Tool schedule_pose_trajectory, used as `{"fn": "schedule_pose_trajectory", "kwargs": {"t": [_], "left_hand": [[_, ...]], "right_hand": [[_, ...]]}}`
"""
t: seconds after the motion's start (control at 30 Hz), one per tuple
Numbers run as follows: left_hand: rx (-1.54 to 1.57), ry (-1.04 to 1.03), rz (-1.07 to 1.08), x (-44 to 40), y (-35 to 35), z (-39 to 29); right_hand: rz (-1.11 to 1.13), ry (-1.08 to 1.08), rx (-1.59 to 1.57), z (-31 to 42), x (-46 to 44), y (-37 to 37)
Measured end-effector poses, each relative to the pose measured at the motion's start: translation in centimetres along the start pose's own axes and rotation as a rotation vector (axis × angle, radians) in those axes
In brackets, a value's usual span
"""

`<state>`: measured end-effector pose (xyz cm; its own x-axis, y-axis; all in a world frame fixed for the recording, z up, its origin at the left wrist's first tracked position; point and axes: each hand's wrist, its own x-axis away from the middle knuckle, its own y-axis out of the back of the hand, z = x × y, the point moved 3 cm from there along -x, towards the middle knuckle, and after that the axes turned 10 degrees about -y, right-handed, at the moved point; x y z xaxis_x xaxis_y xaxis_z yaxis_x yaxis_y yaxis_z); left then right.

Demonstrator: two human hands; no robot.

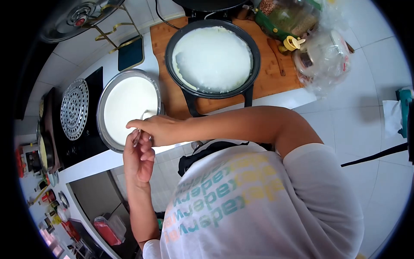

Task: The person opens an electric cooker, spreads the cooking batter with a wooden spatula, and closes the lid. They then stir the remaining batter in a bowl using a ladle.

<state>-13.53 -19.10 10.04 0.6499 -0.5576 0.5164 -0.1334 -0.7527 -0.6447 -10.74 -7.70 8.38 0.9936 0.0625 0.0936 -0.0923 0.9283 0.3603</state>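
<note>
A metal bowl (100, 113) of white batter (129, 101) stands at the counter's edge. Over its near rim my two hands come close together. My right hand (159, 128) reaches across from the right, its fingers closed around a metal spoon (148, 114) whose curved part shows above the batter. Just below, my left hand (140, 157) has its fingers curled and its thumb raised beside a shiny handle piece; my right hand partly hides what it grips. Right of the bowl, a round black pan (169, 71) holds a thin white pancake (215, 58).
Under the pan lies a wooden board (271, 82). A perforated steamer plate (74, 109) rests on the black cooktop (92, 144) at left. A gold rack (129, 26) holds a lid (71, 19). Jars (286, 17) and a bagged container (323, 56) stand at upper right.
</note>
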Motion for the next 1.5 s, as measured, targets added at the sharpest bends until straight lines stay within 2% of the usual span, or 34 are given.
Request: {"fn": "schedule_pose_trajectory", "kwargs": {"t": [0.07,0.1,0.2,0.23,0.27,0.33,0.4,0.47,0.6,0.7,0.83,0.93,1.07,1.37,1.47,1.5], "left_hand": [[0.056,-0.017,0.081,-0.1,-0.9,-0.5],[0.007,-0.053,0.092,0.2,-1.1,-0.7],[-0.175,-0.212,0.127,0.8,-2.0,-0.9],[-0.263,-0.297,0.137,1.2,-2.4,-1.1],[-0.353,-0.382,0.144,1.4,-2.6,-1.3],[-0.512,-0.447,0.158,1.5,-1.9,-1.3],[-0.544,-0.445,0.127,1.0,-0.1,-0.6],[-0.562,-0.369,0.025,0.8,2.2,0.6],[-0.567,-0.219,0.000,0.6,7.1,3.7],[-0.510,-0.176,-0.043,0.8,9.3,5.6],[-0.483,-0.141,-0.072,0.8,10.8,7.0],[-0.490,-0.130,-0.077,0.6,11.1,7.2],[-0.487,-0.119,-0.086,0.2,11.1,7.2],[-0.482,-0.101,-0.104,-0.8,11.5,7.6],[-0.297,-0.153,-0.317,-1.1,11.6,6.8],[-0.255,-0.256,-0.421,-1.3,11.6,6.1]], "right_hand": [[-0.046,-0.033,-0.037,-1.0,-1.6,-0.6],[-0.203,-0.003,0.036,-0.9,-1.7,-0.3],[-0.415,-0.028,0.002,-0.5,-2.5,0.6],[-0.461,-0.114,-0.143,-0.6,-2.8,1.2],[-0.533,-0.192,-0.058,-0.2,-2.9,1.9],[-0.706,-0.165,0.172,-1.3,-4.1,3.0],[-0.668,-0.256,0.246,-2.5,-5.1,4.5],[-0.581,-0.060,0.080,-2.1,-4.5,5.6],[-0.379,-0.149,0.057,1.8,-3.0,6.6],[-0.282,-0.086,0.121,3.3,-2.4,7.7],[-0.383,-0.012,0.099,3.8,-2.3,8.0],[-0.336,-0.140,0.058,4.4,-2.1,8.4],[-0.379,-0.181,-0.263,3.2,-2.4,9.4],[-0.426,-0.273,-0.437,2.3,-2.6,10.5],[-0.443,-0.255,-0.459,2.2,-2.6,11.1],[-0.451,-0.245,-0.462,2.2,-2.5,11.3]]}}
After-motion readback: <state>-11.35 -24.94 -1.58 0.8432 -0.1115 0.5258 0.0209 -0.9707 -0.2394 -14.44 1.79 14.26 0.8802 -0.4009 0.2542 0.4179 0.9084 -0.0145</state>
